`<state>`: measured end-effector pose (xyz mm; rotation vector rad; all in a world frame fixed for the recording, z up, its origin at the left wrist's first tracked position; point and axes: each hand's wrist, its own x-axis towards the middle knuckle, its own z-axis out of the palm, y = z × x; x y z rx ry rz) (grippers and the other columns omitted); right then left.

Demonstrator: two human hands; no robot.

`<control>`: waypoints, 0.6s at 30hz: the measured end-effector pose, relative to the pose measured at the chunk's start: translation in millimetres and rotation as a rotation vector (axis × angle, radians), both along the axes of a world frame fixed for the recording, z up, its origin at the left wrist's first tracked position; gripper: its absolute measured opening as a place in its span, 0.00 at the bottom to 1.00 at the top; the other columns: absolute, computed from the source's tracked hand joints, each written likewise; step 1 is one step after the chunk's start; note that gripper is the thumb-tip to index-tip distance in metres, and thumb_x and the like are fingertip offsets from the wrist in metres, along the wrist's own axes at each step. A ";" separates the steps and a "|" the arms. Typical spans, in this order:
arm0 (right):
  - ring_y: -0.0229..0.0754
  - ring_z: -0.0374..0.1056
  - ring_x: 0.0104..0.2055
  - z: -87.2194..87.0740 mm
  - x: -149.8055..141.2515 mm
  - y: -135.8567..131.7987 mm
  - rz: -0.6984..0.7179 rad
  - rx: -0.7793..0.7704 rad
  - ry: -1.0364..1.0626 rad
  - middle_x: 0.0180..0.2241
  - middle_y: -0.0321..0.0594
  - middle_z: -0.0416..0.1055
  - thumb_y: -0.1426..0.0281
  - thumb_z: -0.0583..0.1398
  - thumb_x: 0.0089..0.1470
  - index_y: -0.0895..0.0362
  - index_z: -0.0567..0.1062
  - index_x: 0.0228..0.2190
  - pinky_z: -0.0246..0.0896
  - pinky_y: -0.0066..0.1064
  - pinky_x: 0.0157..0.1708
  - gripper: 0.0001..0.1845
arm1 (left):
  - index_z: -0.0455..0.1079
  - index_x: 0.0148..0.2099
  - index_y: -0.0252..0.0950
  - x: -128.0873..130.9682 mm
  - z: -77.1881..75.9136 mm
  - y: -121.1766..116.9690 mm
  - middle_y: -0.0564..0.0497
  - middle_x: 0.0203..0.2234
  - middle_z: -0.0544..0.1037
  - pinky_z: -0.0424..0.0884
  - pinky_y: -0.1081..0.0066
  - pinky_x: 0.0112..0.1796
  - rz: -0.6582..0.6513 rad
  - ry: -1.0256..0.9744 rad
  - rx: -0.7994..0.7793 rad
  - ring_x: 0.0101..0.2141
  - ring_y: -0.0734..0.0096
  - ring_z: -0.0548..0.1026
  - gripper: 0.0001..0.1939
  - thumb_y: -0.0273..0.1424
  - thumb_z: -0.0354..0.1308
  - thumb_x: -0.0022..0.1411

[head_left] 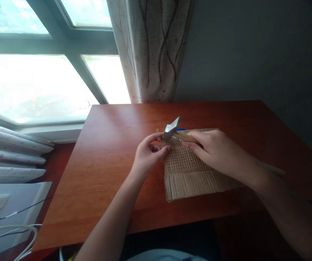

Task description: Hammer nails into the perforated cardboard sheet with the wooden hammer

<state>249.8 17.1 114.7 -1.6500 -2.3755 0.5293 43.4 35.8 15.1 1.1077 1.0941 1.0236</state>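
1 R hand [217,148] rnd hammer [171,129], L hand [148,151] curled at cardbd [190,174]

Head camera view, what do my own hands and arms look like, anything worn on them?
The left hand and right hand are ungloved, with no rings or watch visible. Both forearms show no sleeves within the frame; the right one is partly in shadow.

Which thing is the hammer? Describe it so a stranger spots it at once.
On the reddish-brown table lies a brown piece of cardboard dotted with holes. Near its far left corner, the right hand holds the hammer. Its grey metal head on a wooden handle sets it apart from the flat cardboard.
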 end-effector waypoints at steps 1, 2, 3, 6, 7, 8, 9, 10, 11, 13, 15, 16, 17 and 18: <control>0.44 0.71 0.34 -0.8 -0.6 0.7 0.003 0.001 0.000 0.32 0.40 0.77 0.59 0.52 0.67 0.54 0.72 0.33 0.55 0.35 0.34 0.15 | 0.73 0.49 0.35 -0.1 -0.5 0.2 0.54 0.30 0.73 0.67 0.77 0.26 0.001 -0.003 -0.001 0.24 0.80 0.69 0.25 0.35 0.72 0.49; 0.44 0.72 0.34 -1.1 -1.1 1.5 0.002 0.005 0.002 0.32 0.40 0.77 0.59 0.52 0.67 0.54 0.72 0.34 0.55 0.34 0.34 0.15 | 0.73 0.49 0.35 -0.2 -1.0 0.3 0.54 0.30 0.74 0.67 0.77 0.26 0.001 -0.004 -0.003 0.24 0.80 0.70 0.25 0.35 0.72 0.49; 0.44 0.72 0.34 -1.1 -1.4 2.1 0.000 0.009 0.009 0.32 0.39 0.77 0.59 0.53 0.67 0.54 0.72 0.33 0.55 0.34 0.33 0.15 | 0.73 0.49 0.35 -0.2 -1.4 0.4 0.54 0.30 0.74 0.67 0.77 0.26 0.002 -0.005 -0.004 0.24 0.80 0.70 0.25 0.35 0.72 0.49; 0.42 0.71 0.32 -0.7 -1.6 3.3 -0.005 0.021 0.028 0.30 0.38 0.76 0.60 0.53 0.67 0.54 0.71 0.31 0.55 0.34 0.32 0.16 | 0.73 0.50 0.35 -0.1 -1.2 0.3 0.54 0.31 0.74 0.67 0.77 0.26 0.005 -0.005 -0.003 0.24 0.80 0.70 0.25 0.35 0.72 0.49; 0.42 0.70 0.32 -0.8 -1.7 3.5 -0.002 0.021 0.029 0.30 0.38 0.76 0.60 0.53 0.67 0.54 0.71 0.31 0.55 0.34 0.32 0.16 | 0.73 0.50 0.35 0.0 -0.7 0.2 0.54 0.31 0.74 0.67 0.77 0.26 0.004 -0.003 -0.003 0.24 0.80 0.70 0.25 0.35 0.72 0.49; 0.42 0.71 0.32 -0.9 -1.8 3.6 -0.001 0.018 0.025 0.30 0.38 0.76 0.59 0.53 0.67 0.54 0.72 0.31 0.55 0.34 0.33 0.16 | 0.73 0.50 0.35 0.1 0.0 0.0 0.54 0.31 0.74 0.67 0.77 0.26 0.003 -0.001 -0.004 0.24 0.80 0.70 0.26 0.35 0.72 0.49; 0.42 0.71 0.32 -1.0 -1.9 3.7 -0.001 0.011 0.020 0.31 0.39 0.76 0.59 0.53 0.67 0.54 0.72 0.32 0.56 0.34 0.33 0.16 | 0.73 0.50 0.35 0.1 0.8 -0.2 0.54 0.31 0.74 0.67 0.77 0.26 0.002 0.002 -0.004 0.24 0.80 0.70 0.26 0.35 0.72 0.49; 0.43 0.71 0.33 -0.8 -1.8 3.7 0.000 0.002 0.018 0.31 0.39 0.76 0.59 0.53 0.67 0.54 0.73 0.32 0.56 0.34 0.34 0.16 | 0.73 0.50 0.35 0.1 1.6 -0.4 0.54 0.31 0.74 0.67 0.77 0.26 0.001 0.004 -0.005 0.24 0.80 0.70 0.26 0.35 0.72 0.49; 0.43 0.71 0.33 -0.3 -1.5 3.5 0.001 -0.007 0.020 0.31 0.39 0.76 0.59 0.53 0.67 0.54 0.73 0.33 0.56 0.34 0.34 0.16 | 0.73 0.50 0.35 0.1 2.2 -0.5 0.54 0.31 0.74 0.67 0.77 0.26 0.001 0.006 -0.004 0.24 0.80 0.70 0.26 0.35 0.72 0.49; 0.42 0.71 0.33 1.9 -0.2 2.7 0.001 -0.018 0.030 0.30 0.38 0.76 0.59 0.53 0.67 0.54 0.73 0.33 0.56 0.34 0.33 0.15 | 0.74 0.50 0.35 0.0 2.6 -0.7 0.54 0.30 0.74 0.67 0.77 0.26 0.003 0.010 0.003 0.24 0.80 0.70 0.25 0.35 0.72 0.50; 0.42 0.71 0.32 4.3 2.2 1.2 -0.006 -0.016 0.028 0.30 0.37 0.76 0.60 0.53 0.67 0.54 0.72 0.32 0.55 0.34 0.33 0.16 | 0.74 0.49 0.36 -0.2 2.0 -0.6 0.54 0.29 0.74 0.67 0.77 0.25 0.004 0.013 0.013 0.24 0.80 0.69 0.24 0.35 0.72 0.50; 0.42 0.70 0.32 5.1 3.6 0.5 -0.012 -0.010 0.022 0.29 0.36 0.76 0.60 0.52 0.67 0.53 0.72 0.31 0.55 0.34 0.33 0.16 | 0.75 0.49 0.36 -0.3 1.5 -0.5 0.54 0.28 0.74 0.66 0.77 0.25 0.003 0.015 0.018 0.23 0.80 0.69 0.24 0.35 0.71 0.50; 0.42 0.70 0.32 5.5 5.1 -0.3 -0.017 -0.004 0.013 0.29 0.36 0.76 0.60 0.52 0.67 0.53 0.72 0.31 0.55 0.34 0.33 0.16 | 0.75 0.49 0.36 -0.4 1.0 -0.3 0.55 0.28 0.73 0.66 0.78 0.24 0.001 0.019 0.022 0.23 0.80 0.69 0.23 0.35 0.71 0.50; 0.42 0.70 0.32 5.5 6.4 -0.9 -0.020 -0.001 0.004 0.29 0.36 0.76 0.60 0.53 0.67 0.53 0.71 0.31 0.55 0.34 0.33 0.16 | 0.75 0.49 0.36 -0.5 0.6 -0.2 0.55 0.27 0.73 0.66 0.78 0.24 -0.001 0.025 0.024 0.23 0.80 0.69 0.23 0.35 0.71 0.51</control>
